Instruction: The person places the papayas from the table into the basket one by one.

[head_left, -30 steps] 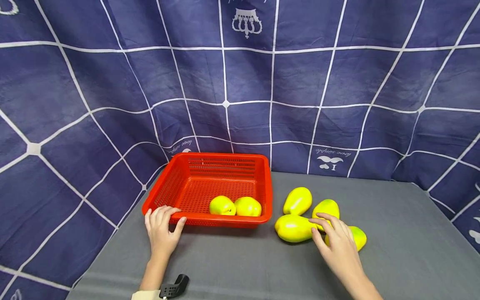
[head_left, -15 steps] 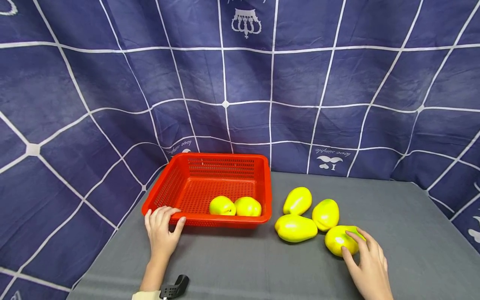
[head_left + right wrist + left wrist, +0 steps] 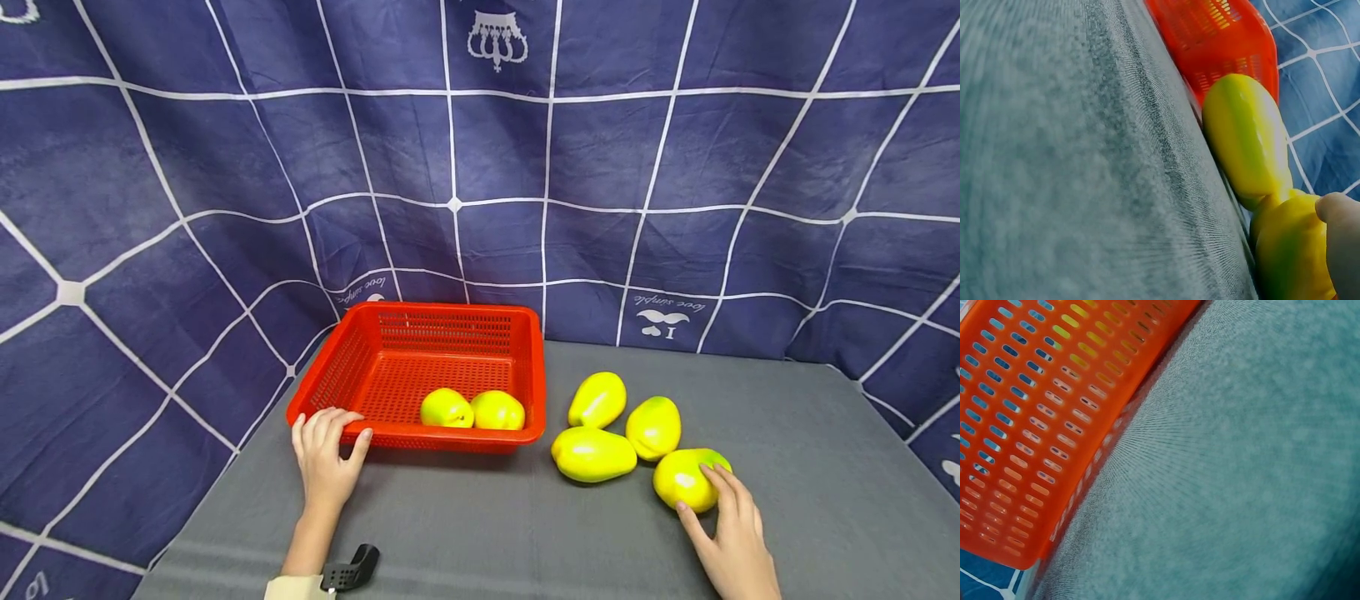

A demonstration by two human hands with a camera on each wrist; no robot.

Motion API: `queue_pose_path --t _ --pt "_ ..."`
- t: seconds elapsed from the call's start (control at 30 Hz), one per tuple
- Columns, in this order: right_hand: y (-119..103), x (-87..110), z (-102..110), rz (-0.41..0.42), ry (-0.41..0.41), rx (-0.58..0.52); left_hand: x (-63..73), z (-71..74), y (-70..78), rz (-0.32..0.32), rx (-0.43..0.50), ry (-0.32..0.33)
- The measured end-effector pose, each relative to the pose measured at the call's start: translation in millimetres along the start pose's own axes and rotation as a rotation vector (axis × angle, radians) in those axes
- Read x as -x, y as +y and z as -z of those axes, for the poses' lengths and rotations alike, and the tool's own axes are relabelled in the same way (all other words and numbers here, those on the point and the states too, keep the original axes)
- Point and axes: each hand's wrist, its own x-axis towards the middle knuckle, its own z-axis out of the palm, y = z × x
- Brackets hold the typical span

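A red plastic basket stands left of centre on the grey table, two rounded yellow fruits inside near its front wall. My left hand holds its front rim near the left corner, fingers over the edge and thumb at the outside. To the right, an oblong yellow fruit with a green end lies on the table. My right hand grips it from the near right, thumb on the near side and fingertips on top. In the right wrist view, the thumb overlaps a yellow-green fruit.
Three more oblong yellow fruits lie between the basket and my right hand: a back one, a front one and one further right. A blue white-lined curtain hangs behind the table. Beside my left wrist is a black strap piece.
My right hand has moved right, from above the fruit cluster to the rightmost fruit, and its thumb and fingers have come onto it. My left hand stays on the basket rim.
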Motion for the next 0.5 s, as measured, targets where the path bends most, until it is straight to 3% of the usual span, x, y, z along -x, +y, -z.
queue_pose_path --t 0.27,0.37,0.5 --pt "1.2 -1.2 -3.8 -0.015 0.113 -0.168 -0.9 -0.7 -0.5 -0.012 -0.002 0.015" --pt "0.5 -0.6 -2.0 -0.044 0.077 -0.152 -0.7 -1.1 -0.6 -0.013 0.003 0.013" --pt "-0.5 -0.2 2.9 -0.067 -0.034 -0.117 -0.8 -0.6 -0.6 -0.011 0.005 0.016"
